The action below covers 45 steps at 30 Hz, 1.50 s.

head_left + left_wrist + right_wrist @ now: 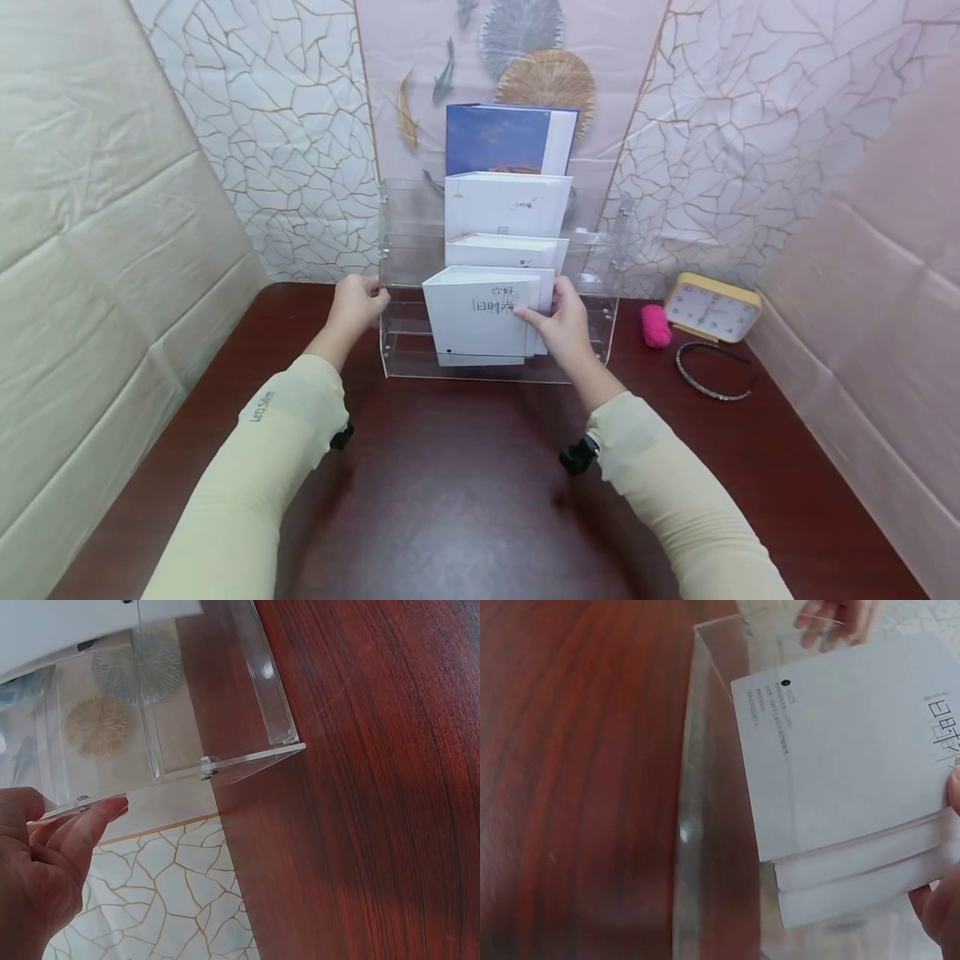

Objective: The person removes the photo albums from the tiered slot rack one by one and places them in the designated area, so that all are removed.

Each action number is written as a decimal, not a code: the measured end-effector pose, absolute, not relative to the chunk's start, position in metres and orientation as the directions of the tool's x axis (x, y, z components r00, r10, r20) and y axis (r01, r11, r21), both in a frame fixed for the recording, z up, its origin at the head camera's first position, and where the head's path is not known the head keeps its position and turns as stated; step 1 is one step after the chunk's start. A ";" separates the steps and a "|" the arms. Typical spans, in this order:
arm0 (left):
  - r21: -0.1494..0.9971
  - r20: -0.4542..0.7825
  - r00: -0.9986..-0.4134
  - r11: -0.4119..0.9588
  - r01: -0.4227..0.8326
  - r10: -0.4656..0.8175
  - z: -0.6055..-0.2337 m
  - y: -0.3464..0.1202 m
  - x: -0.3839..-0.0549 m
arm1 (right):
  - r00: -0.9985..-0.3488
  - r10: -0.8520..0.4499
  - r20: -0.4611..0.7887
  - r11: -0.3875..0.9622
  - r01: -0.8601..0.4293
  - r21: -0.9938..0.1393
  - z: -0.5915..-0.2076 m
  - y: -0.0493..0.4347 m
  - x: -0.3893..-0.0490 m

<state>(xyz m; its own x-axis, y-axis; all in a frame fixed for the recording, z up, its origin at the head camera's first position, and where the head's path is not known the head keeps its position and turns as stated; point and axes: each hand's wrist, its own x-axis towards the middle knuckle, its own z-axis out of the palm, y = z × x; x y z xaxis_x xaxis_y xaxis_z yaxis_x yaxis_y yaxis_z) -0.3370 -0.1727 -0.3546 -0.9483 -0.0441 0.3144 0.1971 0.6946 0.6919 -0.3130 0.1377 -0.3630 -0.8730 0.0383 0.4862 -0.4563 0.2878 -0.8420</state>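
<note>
A clear acrylic tiered rack [408, 364] stands on the table with several books in its tiers. My left hand [357, 302] pinches the edge of its left side panel; in the left wrist view, thumb and fingers lie on either side of that panel [176, 774]. My right hand [566, 329] grips the front white book [476, 325] by its right edge, thumb on the cover and fingers behind. The right wrist view shows this book [840, 757] fanned slightly, its lower edge inside the rack. Behind it rise two white books, the nearer [551, 247] and the farther [502, 204], and a blue-covered book [495, 137].
Right of the rack lie a pink yarn roll [656, 326], a yellow-framed clock [712, 307] leaning back, and a glittery headband [708, 387]. A patterned cloth wall [300, 150] stands close behind the rack. Dark red wooden table [450, 483] spreads in front.
</note>
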 end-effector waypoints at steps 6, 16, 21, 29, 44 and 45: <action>0.719 0.282 -0.958 0.672 0.178 -0.048 -0.355 -0.176 -0.336 | -0.900 0.011 0.436 0.211 -0.424 -0.881 -0.350 0.147 -0.312; 0.707 0.304 -0.952 0.678 0.202 -0.033 -0.356 -0.172 -0.337 | -0.912 0.077 0.402 0.120 -0.392 -0.912 -0.332 0.163 -0.311; 0.667 0.355 -0.934 0.710 0.226 -0.037 -0.356 -0.171 -0.335 | -0.907 0.058 0.416 0.098 -0.410 -0.907 -0.331 0.168 -0.309; 0.682 0.346 -0.937 0.696 0.224 -0.038 -0.355 -0.169 -0.335 | -0.904 0.084 0.418 0.025 -0.417 -0.908 -0.334 0.170 -0.304; 0.665 0.376 -0.926 0.700 0.262 -0.010 -0.357 -0.169 -0.332 | -0.840 0.263 0.475 -0.182 -0.526 -0.831 -0.275 0.231 -0.260; 0.663 0.379 -0.925 0.701 0.264 -0.009 -0.357 -0.169 -0.332 | -0.839 0.271 0.473 -0.210 -0.531 -0.821 -0.271 0.239 -0.254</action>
<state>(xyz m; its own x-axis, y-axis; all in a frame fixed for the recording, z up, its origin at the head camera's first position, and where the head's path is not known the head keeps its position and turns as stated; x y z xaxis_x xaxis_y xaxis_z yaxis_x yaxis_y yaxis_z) -0.3322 -0.1694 -0.3567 -0.9253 -0.0092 0.3790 0.2645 0.7006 0.6627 -0.2536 0.2391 -0.2712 -0.8385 0.2712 0.4726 -0.5307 -0.2100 -0.8211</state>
